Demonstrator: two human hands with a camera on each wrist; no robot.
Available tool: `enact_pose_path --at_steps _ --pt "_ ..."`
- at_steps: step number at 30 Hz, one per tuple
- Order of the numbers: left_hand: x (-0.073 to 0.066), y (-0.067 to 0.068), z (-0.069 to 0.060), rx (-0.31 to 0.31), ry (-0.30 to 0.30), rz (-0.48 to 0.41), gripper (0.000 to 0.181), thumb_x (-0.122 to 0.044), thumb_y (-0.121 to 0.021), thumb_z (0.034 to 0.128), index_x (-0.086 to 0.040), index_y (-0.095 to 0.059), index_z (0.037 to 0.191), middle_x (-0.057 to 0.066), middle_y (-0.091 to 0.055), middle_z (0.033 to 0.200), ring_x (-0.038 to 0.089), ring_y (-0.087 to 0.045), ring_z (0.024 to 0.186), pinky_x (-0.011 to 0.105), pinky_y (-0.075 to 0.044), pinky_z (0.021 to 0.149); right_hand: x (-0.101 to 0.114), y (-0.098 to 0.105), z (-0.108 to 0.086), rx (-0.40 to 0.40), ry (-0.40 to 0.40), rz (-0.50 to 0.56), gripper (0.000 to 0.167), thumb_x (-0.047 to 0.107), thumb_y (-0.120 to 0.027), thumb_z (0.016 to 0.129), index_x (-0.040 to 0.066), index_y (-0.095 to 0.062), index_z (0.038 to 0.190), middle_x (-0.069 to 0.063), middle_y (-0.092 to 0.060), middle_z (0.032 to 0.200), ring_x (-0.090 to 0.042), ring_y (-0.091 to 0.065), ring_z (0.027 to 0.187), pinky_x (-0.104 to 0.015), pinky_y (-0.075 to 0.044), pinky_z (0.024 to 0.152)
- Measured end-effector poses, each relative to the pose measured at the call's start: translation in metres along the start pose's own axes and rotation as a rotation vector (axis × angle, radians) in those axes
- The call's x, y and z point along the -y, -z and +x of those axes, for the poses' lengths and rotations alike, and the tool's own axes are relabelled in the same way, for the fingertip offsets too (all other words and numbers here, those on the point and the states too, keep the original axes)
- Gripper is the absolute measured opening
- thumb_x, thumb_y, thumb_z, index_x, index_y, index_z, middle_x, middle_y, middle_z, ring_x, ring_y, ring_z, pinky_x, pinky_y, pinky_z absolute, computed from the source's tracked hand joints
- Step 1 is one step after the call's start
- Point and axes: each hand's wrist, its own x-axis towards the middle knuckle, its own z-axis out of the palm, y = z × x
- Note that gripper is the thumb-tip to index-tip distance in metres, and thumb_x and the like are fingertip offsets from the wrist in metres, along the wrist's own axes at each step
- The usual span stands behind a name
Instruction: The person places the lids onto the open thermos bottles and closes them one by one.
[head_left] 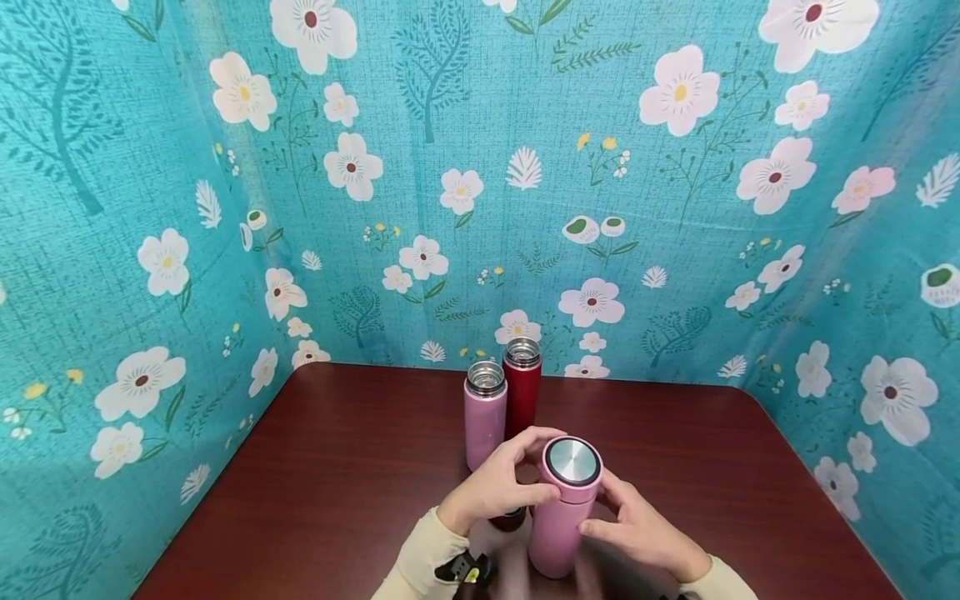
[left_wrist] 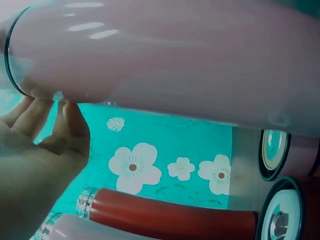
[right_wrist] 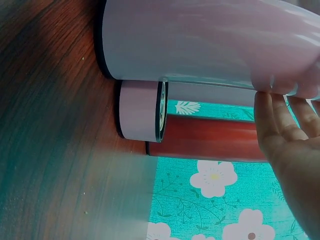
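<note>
A pink thermos [head_left: 556, 533] with a silver-topped pink lid [head_left: 573, 461] stands close to the person, its lid on. My left hand [head_left: 498, 479] holds it around the lid, fingers behind and thumb in front. Lower down, the right hand [head_left: 645, 525] grips the body from the right side. Behind are a second pink thermos [head_left: 484, 425] and a red thermos [head_left: 522, 396], both upright with bare steel mouths. A loose pink lid [right_wrist: 140, 110] rests on the table beside the held thermos. Another loose lid, red-brown [left_wrist: 295, 215], shows in the left wrist view.
The dark red wooden table [head_left: 360, 467] carries all of these. Teal flowered cloth [head_left: 480, 233] hangs behind the table and along both sides. The two lidless thermoses stand next to each other near the table's back edge.
</note>
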Motion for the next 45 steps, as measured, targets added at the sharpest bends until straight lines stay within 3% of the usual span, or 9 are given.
enact_pose_path --at_steps 6,14,23,29,35,37,43,45 --pt "-0.003 -0.005 0.002 -0.068 0.028 0.044 0.055 -0.019 -0.077 0.0775 -0.018 -0.052 0.127 -0.005 -0.059 0.115 0.01 -0.057 0.097 0.033 -0.051 0.082 0.0 0.0 0.0 0.003 0.013 0.001 0.073 -0.01 -0.066 0.08 0.003 -0.032 0.143 -0.013 -0.046 0.138 -0.018 -0.046 0.125 -0.029 -0.043 0.095" --pt "0.002 -0.001 0.006 0.02 -0.008 -0.051 0.057 -0.024 -0.075 0.0819 -0.012 -0.048 0.131 -0.001 -0.061 0.117 0.01 -0.059 0.103 0.032 -0.05 0.086 -0.001 0.002 0.002 -0.004 0.036 -0.023 0.073 -0.01 -0.068 0.078 0.002 -0.034 0.142 -0.013 -0.049 0.134 -0.018 -0.048 0.123 -0.029 -0.044 0.094" --pt "0.009 0.006 0.008 0.084 -0.075 0.028 0.065 -0.045 -0.067 0.0844 -0.013 -0.045 0.137 0.004 -0.059 0.124 0.01 -0.056 0.109 0.031 -0.047 0.09 0.0 0.001 0.003 -0.004 0.038 -0.03 0.074 -0.008 -0.068 0.079 0.003 -0.033 0.143 -0.013 -0.049 0.135 -0.018 -0.047 0.124 -0.029 -0.043 0.096" --pt "0.006 0.003 0.007 0.06 -0.065 0.015 0.058 -0.027 -0.071 0.0853 -0.017 -0.045 0.137 0.001 -0.055 0.124 0.011 -0.055 0.108 0.034 -0.049 0.087 -0.001 0.001 0.003 -0.022 0.055 -0.045 0.075 -0.008 -0.069 0.077 0.002 -0.033 0.143 -0.013 -0.049 0.135 -0.018 -0.047 0.124 -0.029 -0.043 0.095" --pt "0.005 0.001 0.008 -0.006 -0.074 0.114 0.062 -0.01 -0.078 0.0766 -0.017 -0.051 0.132 -0.002 -0.057 0.117 0.009 -0.056 0.098 0.029 -0.051 0.079 -0.002 0.0 0.003 -0.007 0.051 -0.03 0.075 -0.009 -0.068 0.078 0.003 -0.032 0.143 -0.013 -0.047 0.137 -0.019 -0.047 0.124 -0.031 -0.044 0.094" --pt "0.004 0.001 0.008 -0.019 -0.045 0.113 0.063 -0.006 -0.078 0.0755 -0.017 -0.052 0.131 -0.003 -0.059 0.115 0.007 -0.057 0.094 0.028 -0.052 0.077 -0.003 0.001 0.003 -0.007 0.054 -0.035 0.075 -0.009 -0.068 0.078 0.003 -0.032 0.143 -0.013 -0.047 0.137 -0.019 -0.047 0.124 -0.03 -0.044 0.094" --pt "-0.028 0.002 0.005 0.031 0.009 0.079 0.06 -0.006 -0.074 0.0796 -0.004 -0.049 0.133 0.002 -0.061 0.116 0.003 -0.056 0.095 0.029 -0.052 0.08 -0.002 0.002 0.003 -0.005 0.052 -0.046 0.075 -0.009 -0.069 0.077 0.003 -0.033 0.143 -0.013 -0.047 0.137 -0.018 -0.046 0.125 -0.03 -0.043 0.095" --pt "-0.025 0.004 0.006 0.06 -0.005 0.081 0.061 -0.016 -0.074 0.0823 -0.002 -0.046 0.135 0.006 -0.06 0.119 0.004 -0.056 0.1 0.029 -0.051 0.082 -0.002 0.002 0.003 0.003 0.047 -0.036 0.075 -0.009 -0.068 0.078 0.003 -0.032 0.143 -0.013 -0.047 0.137 -0.019 -0.047 0.125 -0.03 -0.043 0.095"
